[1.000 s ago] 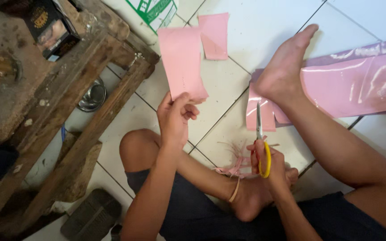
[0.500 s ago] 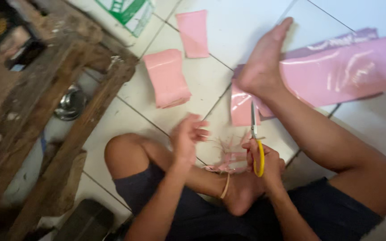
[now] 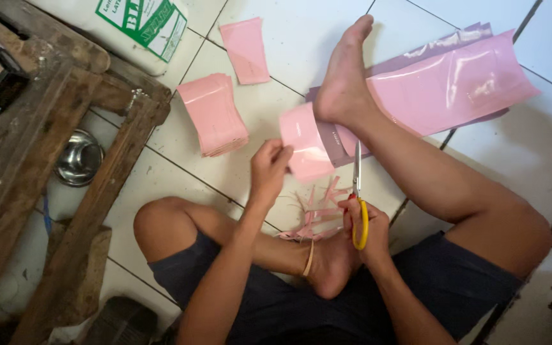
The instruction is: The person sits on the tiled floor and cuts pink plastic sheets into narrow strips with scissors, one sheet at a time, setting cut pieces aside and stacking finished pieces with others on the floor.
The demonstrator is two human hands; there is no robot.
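A person sat on a white tiled floor [image 3: 301,38] beside a rough wooden frame [image 3: 65,147]. The left hand [image 3: 268,167] pinched a pink plastic sheet [image 3: 305,144]; the right hand [image 3: 367,225] gripped yellow-handled scissors [image 3: 358,198]. A cut pink stack [image 3: 213,115] lay nearby.

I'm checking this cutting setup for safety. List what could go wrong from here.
1. The scissors in the right hand point their blades toward the bare foot pinning the pink sheets; a slip could nick it.
2. The left hand holds the pink piece close to the blades, so fingers could get caught.
3. Loose pink trimmings on the smooth tile floor might be slippery underfoot.
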